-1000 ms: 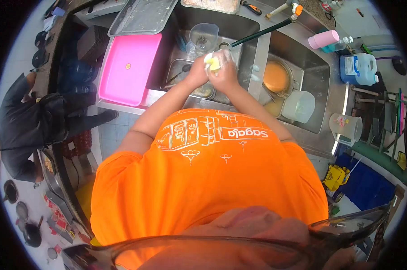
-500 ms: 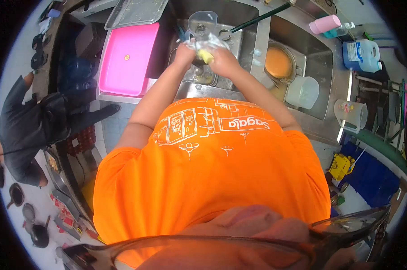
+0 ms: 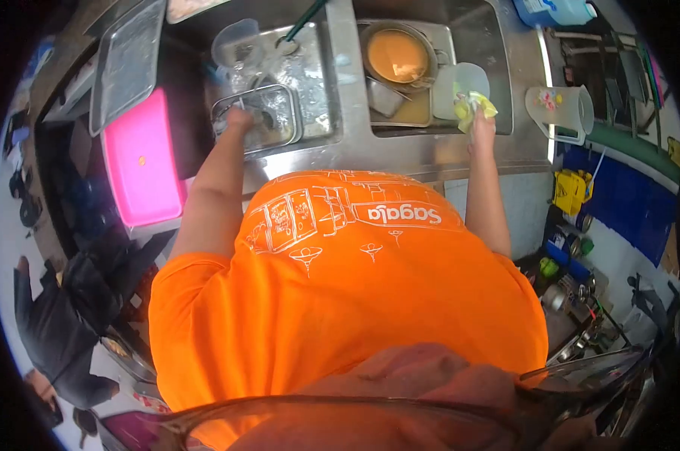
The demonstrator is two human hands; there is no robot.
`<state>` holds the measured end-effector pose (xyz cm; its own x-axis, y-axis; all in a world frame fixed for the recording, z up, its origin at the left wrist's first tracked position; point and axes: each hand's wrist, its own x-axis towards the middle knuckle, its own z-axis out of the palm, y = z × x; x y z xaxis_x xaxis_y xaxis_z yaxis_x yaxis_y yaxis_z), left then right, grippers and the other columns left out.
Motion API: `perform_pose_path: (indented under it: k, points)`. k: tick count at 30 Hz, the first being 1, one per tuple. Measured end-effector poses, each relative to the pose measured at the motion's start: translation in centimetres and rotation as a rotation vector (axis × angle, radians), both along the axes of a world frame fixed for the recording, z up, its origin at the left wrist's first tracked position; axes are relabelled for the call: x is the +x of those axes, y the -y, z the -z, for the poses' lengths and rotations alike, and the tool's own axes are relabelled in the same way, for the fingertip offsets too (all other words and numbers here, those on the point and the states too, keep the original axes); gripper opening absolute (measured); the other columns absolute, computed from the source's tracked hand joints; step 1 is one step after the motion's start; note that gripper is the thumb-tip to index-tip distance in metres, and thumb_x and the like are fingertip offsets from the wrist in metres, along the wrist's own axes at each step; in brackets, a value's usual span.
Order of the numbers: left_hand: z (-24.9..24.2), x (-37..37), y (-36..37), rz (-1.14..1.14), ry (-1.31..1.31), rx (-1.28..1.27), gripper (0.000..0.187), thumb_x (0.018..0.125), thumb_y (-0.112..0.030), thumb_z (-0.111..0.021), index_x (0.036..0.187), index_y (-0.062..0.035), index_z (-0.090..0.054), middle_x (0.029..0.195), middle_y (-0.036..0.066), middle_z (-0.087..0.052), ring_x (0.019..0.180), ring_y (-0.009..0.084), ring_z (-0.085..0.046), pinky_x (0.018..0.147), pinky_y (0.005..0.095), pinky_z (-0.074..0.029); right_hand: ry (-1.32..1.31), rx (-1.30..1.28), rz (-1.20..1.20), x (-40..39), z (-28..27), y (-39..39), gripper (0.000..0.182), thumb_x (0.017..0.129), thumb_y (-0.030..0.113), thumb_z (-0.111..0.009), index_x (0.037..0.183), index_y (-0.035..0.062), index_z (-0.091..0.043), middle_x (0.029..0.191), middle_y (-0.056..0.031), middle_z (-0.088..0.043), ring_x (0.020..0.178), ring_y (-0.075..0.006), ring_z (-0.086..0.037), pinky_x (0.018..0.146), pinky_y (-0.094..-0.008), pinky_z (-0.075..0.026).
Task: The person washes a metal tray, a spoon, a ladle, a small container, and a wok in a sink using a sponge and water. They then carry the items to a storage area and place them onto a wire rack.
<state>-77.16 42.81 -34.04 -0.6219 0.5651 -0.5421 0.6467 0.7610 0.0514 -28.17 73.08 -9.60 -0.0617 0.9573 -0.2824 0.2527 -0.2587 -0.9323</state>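
Observation:
My right hand is closed around a foamy yellow sponge, raised beside a translucent plastic container at the right basin's near side. My left hand is down in the left basin, its fingers curled. What it grips is too blurred to make out. Rectangular metal trays lie around and below this hand. Farther back in the same basin stands a clear plastic jug, with a dark green-handled tool leaning near it.
The right basin holds a pot of orange liquid and a small metal pan. A pink tray and a grey tray stand at left. A clear pitcher sits on the right edge. Another person is at far left.
My hands, together over the left basin before, are now apart. The right hand has carried the sponge rightward to the right basin; the left hand has moved lower into the left basin. The view has shifted.

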Motion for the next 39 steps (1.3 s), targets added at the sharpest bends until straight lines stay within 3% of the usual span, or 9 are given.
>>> perform_pose_path:
  k: [4, 6, 10, 14, 17, 22, 30, 34, 39]
  points:
    - [-7.1, 7.0, -7.9, -0.214, -0.206, 0.041, 0.029, 0.079, -0.013, -0.057, 0.104, -0.0008, -0.06, 0.105, 0.02, -0.061, 0.098, 0.0318, -0.059, 0.081, 0.0403, -0.047, 0.057, -0.044, 0.101, 3.7, 3.4, -5.6, 0.031, 0.088, 0.022, -0.053, 0.108, -0.0012, -0.059, 0.095, -0.0124, -0.063, 0.084, -0.0229, -0.061, 0.071, -0.0344, -0.047]
    - [-12.0, 12.4, -12.2, -0.143, -0.26, 0.834, 0.024, 0.078, -0.003, -0.054, 0.101, -0.0006, -0.059, 0.103, 0.02, -0.059, 0.096, 0.0332, -0.057, 0.08, 0.0405, -0.045, 0.286, 0.053, 0.069, 4.8, 6.4, -9.3, 0.029, 0.086, 0.021, -0.054, 0.104, -0.0006, -0.061, 0.097, -0.0166, -0.064, 0.086, -0.0285, -0.061, 0.073, -0.0381, -0.047]
    - [-19.7, 22.4, -20.0, 0.193, 0.31, 1.271, 0.025, 0.076, 0.001, -0.049, 0.099, -0.0017, -0.06, 0.09, 0.018, -0.06, 0.082, 0.034, -0.058, 0.074, 0.0397, -0.045, 0.815, 0.194, -0.281, 4.1, 9.0, -15.8, 0.032, 0.079, 0.021, -0.056, 0.101, -0.0006, -0.063, 0.107, -0.0263, -0.059, 0.098, -0.04, -0.057, 0.082, -0.0446, -0.046]
    - [-13.8, 27.1, -29.3, -0.461, 0.945, 0.236, 0.026, 0.08, -0.014, -0.051, 0.1, 0.0008, -0.058, 0.092, 0.019, -0.061, 0.085, 0.0308, -0.059, 0.078, 0.0388, -0.045, 1.213, -0.081, -0.962, 3.4, 16.5, -21.9, 0.031, 0.081, 0.021, -0.054, 0.1, -0.001, -0.064, 0.105, -0.023, -0.061, 0.099, -0.0356, -0.06, 0.083, -0.0418, -0.047]
    - [-3.2, 28.6, -30.5, -0.749, 0.831, 0.295, 0.042, 0.077, -0.024, -0.054, 0.108, 0.0047, -0.055, 0.102, 0.024, -0.06, 0.094, 0.0371, -0.059, 0.084, 0.043, -0.045, 1.248, -0.073, -1.039, 3.7, 22.7, -23.5, 0.03, 0.081, 0.017, -0.051, 0.1, -0.0026, -0.063, 0.105, -0.0231, -0.062, 0.098, -0.035, -0.06, 0.084, -0.0411, -0.047]
    - [-4.1, 29.6, -32.1, -0.503, 0.286, 0.357, 0.04, 0.075, -0.025, -0.055, 0.104, 0.0018, -0.059, 0.11, 0.025, -0.06, 0.104, 0.0382, -0.057, 0.089, 0.0409, -0.046, 1.121, -0.128, -1.034, 5.4, 37.4, -23.4, 0.047, 0.09, 0.016, -0.037, 0.135, 0.0001, -0.036, 0.122, -0.0226, -0.053, 0.11, -0.037, -0.054, 0.094, -0.0444, -0.042]
    - [3.1, 28.5, -30.7, -0.534, 0.483, 0.431, 0.062, 0.065, -0.042, -0.07, 0.108, 0.0017, -0.059, 0.111, 0.019, -0.061, 0.105, 0.0305, -0.059, 0.089, 0.0392, -0.046, 1.125, -0.177, -0.822, 2.4, 29.1, -23.7, 0.051, 0.089, 0.018, -0.041, 0.136, -0.0009, -0.031, 0.12, -0.0214, -0.055, 0.106, -0.0357, -0.057, 0.087, -0.0441, -0.047]
    - [1.4, 31.8, -31.9, -0.546, -0.039, -0.046, 0.078, 0.061, -0.045, -0.072, 0.12, 0.0012, -0.049, 0.119, 0.019, -0.057, 0.109, 0.0287, -0.056, 0.094, 0.0362, -0.043, 1.176, -0.089, -0.808, 1.3, 29.3, -24.5, 0.048, 0.091, 0.023, -0.039, 0.135, 0.002, -0.035, 0.117, -0.0202, -0.057, 0.105, -0.0347, -0.058, 0.087, -0.0445, -0.048]
    - [0.2, 30.0, -31.4, -0.594, 0.334, 0.143, 0.071, 0.07, -0.043, -0.067, 0.122, 0.0006, -0.046, 0.112, 0.02, -0.059, 0.106, 0.0295, -0.058, 0.09, 0.0367, -0.045, 1.155, -0.057, -0.816, 1.2, 31.1, -24.6, 0.037, 0.091, 0.023, -0.042, 0.123, 0.0057, -0.048, 0.112, -0.0199, -0.059, 0.101, -0.0334, -0.06, 0.086, -0.0435, -0.048]
